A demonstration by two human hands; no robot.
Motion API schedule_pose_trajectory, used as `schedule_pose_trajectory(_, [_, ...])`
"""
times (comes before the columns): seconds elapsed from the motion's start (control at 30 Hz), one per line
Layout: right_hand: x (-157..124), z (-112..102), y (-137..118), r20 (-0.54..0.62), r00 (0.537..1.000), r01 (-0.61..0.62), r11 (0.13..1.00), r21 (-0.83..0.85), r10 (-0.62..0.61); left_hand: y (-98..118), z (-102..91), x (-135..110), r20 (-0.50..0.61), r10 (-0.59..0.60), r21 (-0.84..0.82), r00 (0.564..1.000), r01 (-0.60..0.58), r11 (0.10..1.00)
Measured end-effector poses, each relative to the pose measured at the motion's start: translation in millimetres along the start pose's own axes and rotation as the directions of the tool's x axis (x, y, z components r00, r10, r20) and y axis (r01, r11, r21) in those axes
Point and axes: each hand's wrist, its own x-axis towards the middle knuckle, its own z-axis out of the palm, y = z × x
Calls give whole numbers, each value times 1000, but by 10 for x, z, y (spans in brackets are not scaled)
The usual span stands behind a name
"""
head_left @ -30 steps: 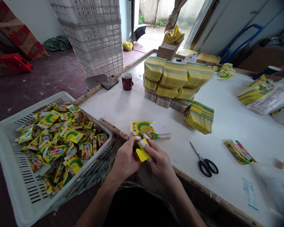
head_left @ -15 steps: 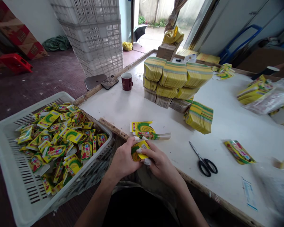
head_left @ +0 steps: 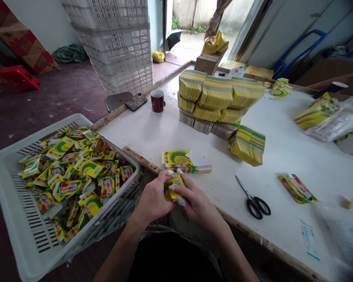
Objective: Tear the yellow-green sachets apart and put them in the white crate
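Note:
Between my two hands is a small yellow and green carton [head_left: 175, 182], held just over the table's near edge. My left hand [head_left: 154, 197] is closed on its left side. My right hand [head_left: 197, 199] grips the right side, with white coverings on several fingertips. Part of the carton is hidden by the fingers. Just beyond my hands lie flat printed cartons [head_left: 178, 158], with a thin stack [head_left: 191, 169] beside them. To my left, a white plastic basket [head_left: 10, 172] is filled with yellow and green cartons [head_left: 67, 188].
Black-handled scissors [head_left: 253, 201] and a printed packet [head_left: 297, 188] lie to the right. Bundled flat cartons [head_left: 216, 96] are stacked farther back, near a maroon mug [head_left: 157, 102] and a phone [head_left: 136, 102]. A wooden strip [head_left: 141, 159] edges the table. White crates [head_left: 120, 47] stand behind.
My fingers have shifted slightly on the carton, which stays in both hands at nearly the same spot. At the far right, part of a person's arm now shows more.

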Motion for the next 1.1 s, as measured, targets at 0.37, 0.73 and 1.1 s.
schedule_pose_trajectory(0.37, [-8,-89,-34,26,1000,5,997,83,-7,-1,-20,14,64,-12,14,998,11,1000])
schedule_pose_trajectory(0.73, [-24,-47,2,-78,997,-4,992,129,15,-72,93,9,-5,89,33,996,-89,996])
schedule_pose_trajectory(1.1, [-12,-50,-11,-230,971,-28,987,160,65,-82,47,11,-53,178,173,983,-166,971])
